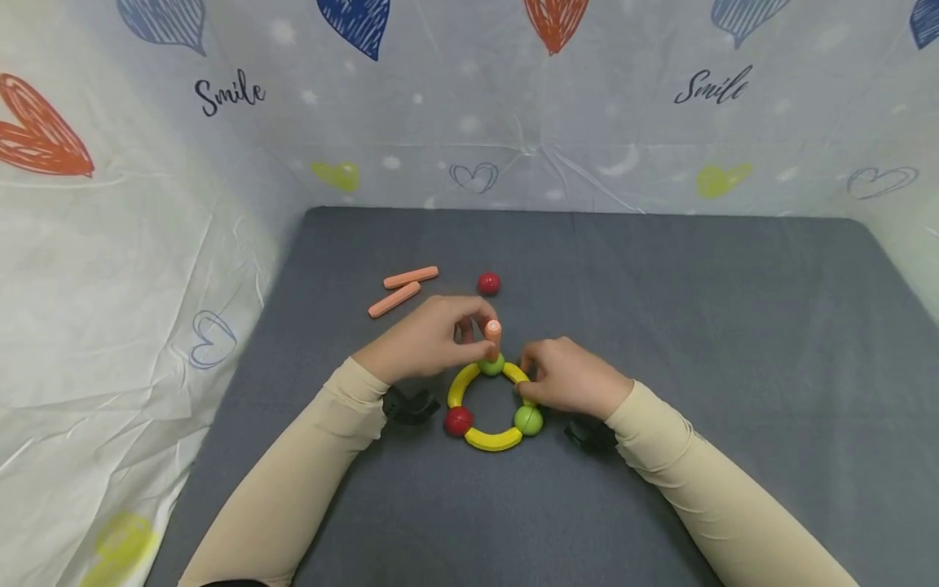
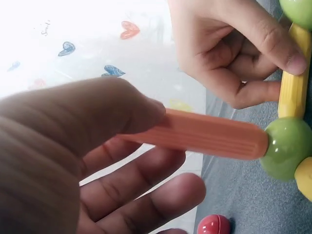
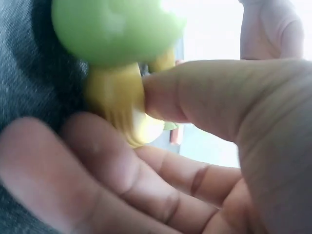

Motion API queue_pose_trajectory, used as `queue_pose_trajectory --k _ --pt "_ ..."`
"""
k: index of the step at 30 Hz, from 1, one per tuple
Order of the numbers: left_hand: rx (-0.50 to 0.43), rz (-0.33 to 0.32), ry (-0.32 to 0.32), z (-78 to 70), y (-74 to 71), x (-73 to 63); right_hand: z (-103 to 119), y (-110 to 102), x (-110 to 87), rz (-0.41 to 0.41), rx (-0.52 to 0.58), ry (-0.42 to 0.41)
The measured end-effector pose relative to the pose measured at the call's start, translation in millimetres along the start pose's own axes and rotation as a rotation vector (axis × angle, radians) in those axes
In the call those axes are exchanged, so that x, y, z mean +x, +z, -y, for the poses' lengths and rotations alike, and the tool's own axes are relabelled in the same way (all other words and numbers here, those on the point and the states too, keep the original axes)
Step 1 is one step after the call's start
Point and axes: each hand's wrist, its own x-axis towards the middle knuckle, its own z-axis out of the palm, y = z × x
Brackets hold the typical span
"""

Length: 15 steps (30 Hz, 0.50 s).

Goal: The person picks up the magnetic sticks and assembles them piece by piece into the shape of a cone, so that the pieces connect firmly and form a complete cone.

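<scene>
My left hand [image 1: 440,338] pinches an orange stick [image 2: 209,134] between thumb and fingers. The stick stands upright, its lower end against the far green ball [image 1: 491,367] of a ring lying on the dark table. Curved yellow pieces [image 1: 494,440] join that ball, a second green ball [image 1: 528,421] and a red ball [image 1: 459,421] into the ring. With thumb and fingers, my right hand [image 1: 575,379] grips the yellow piece [image 2: 294,92] on the ring's right side, between the two green balls. In the right wrist view, a green ball [image 3: 112,29] sits close above the thumb.
Two loose orange sticks [image 1: 394,299] lie beyond my left hand, close together. A loose red ball [image 1: 488,283] rests past the ring. The dark grey table [image 1: 697,310] meets a white cloth [image 1: 572,106] printed with hearts behind it and on the left.
</scene>
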Motion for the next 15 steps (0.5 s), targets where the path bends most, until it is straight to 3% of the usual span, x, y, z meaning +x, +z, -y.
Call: queue_pose_trajectory --k 4,8,15 --pt "-0.028 0.046 0.016 0.8 1.2 0.4 2 1 0.0 -0.036 -0.033 -0.043" --pt "-0.039 0.089 0.024 0.1 0.6 0.3 2 2 2.7 -0.105 -0.046 -0.16" --pt "-0.017 0.179 -0.021 -1.4 -4.8 -1.7 -6 11 12.3 -0.115 -0.039 -0.334"
